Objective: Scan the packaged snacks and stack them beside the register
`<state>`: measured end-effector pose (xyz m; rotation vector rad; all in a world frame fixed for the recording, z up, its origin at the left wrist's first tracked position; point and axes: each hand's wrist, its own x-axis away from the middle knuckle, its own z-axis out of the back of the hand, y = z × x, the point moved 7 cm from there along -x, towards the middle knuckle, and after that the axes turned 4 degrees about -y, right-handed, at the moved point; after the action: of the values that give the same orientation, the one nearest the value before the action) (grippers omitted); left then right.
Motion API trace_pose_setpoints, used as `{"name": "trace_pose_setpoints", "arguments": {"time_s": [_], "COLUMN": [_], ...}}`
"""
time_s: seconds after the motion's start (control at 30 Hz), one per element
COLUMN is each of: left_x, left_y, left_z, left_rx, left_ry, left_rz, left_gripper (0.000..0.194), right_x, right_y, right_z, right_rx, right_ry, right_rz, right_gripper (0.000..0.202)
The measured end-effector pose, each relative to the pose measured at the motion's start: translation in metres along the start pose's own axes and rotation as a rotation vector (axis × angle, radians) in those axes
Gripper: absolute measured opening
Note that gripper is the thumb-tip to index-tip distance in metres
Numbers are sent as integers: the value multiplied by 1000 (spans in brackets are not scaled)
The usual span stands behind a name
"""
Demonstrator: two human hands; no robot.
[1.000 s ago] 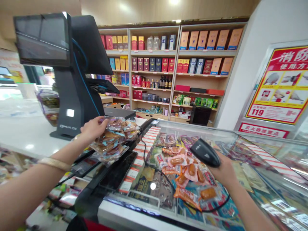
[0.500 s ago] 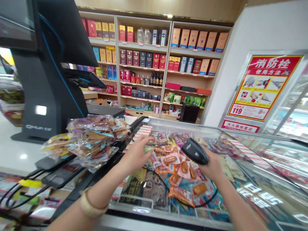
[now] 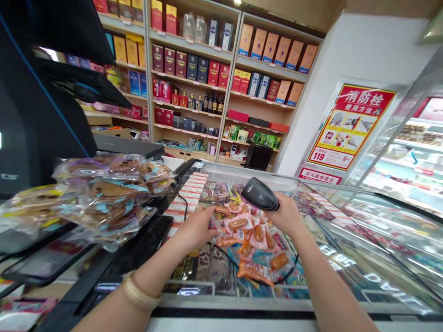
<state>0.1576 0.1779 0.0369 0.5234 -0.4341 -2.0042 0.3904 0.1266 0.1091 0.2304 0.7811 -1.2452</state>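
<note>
My right hand [image 3: 285, 214] is wrapped round the handle of a black barcode scanner [image 3: 259, 193], held above the glass counter top with its head pointing left. Below it lies a loose pile of wrapped sausages [image 3: 238, 224] in clear and orange packets. At the left edge of that pile is my left hand [image 3: 198, 227], thumb and fingers apart. A packet edge shows in the gap between them; whether they touch it I cannot tell. The scanner's black cable [image 3: 224, 251] loops across the glass and partly under the packets.
Left of the glass counter [image 3: 263, 302] stand a heap of bagged brown snacks [image 3: 114, 189] and a dark checkout terminal [image 3: 44, 101]. A black phone-like slab [image 3: 157, 235] lies beside the heap. Shelves of boxed bottles [image 3: 192, 67] line the back, with a red-and-yellow sign [image 3: 351, 127] on the right wall.
The view has shifted right, so the terminal sits farther left. My left hand has come closer to the sausage packets. The scanner is still in my right hand, its head over the pile's far side.
</note>
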Motion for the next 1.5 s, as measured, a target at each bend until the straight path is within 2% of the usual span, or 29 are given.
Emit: {"name": "trace_pose_setpoints", "arguments": {"time_s": [0.07, 0.17, 0.23, 0.37, 0.5, 0.63, 0.93, 1.27, 1.4, 1.5], "left_x": [-1, -5, -8, -8, -8, -9, -8, -8, -4, 2], "left_y": [-4, -9, -10, -17, -20, -16, -11, -7, -7, -10], "left_z": [6, 8, 11, 22, 22, 22, 24, 25, 35, 49], "left_rx": [78, 266, 450, 757, 862, 794, 706, 567, 330, 1], "left_ry": [57, 74, 116, 351, 404, 374, 355, 328, 401, 448], "left_rz": [22, 28, 18, 40, 57, 10, -5, -19, 9, 94], "left_gripper": [58, 26, 13, 20, 24, 21, 21, 17, 17, 32], "right_x": [4, 16, 23, 26, 26, 27, 26, 25, 25, 25], "right_y": [-3, -2, 1, -3, -20, -33, -31, -29, -23, -14], "right_z": [-2, -6, -7, -5, -9, -17, -25, -26, -25, -22], "right_rx": [-16, -30, -28, -64, -92, -33, 92, 52, 18, -7], "right_ry": [46, 56, 30, -32, -124, -183, -236, -252, -204, -151], "right_rz": [16, 41, 55, 101, 181, 243, 169, 148, 136, 114], "right_gripper": [17, 19, 20, 15, 12, 22, 29, 22, 18, 17]}}
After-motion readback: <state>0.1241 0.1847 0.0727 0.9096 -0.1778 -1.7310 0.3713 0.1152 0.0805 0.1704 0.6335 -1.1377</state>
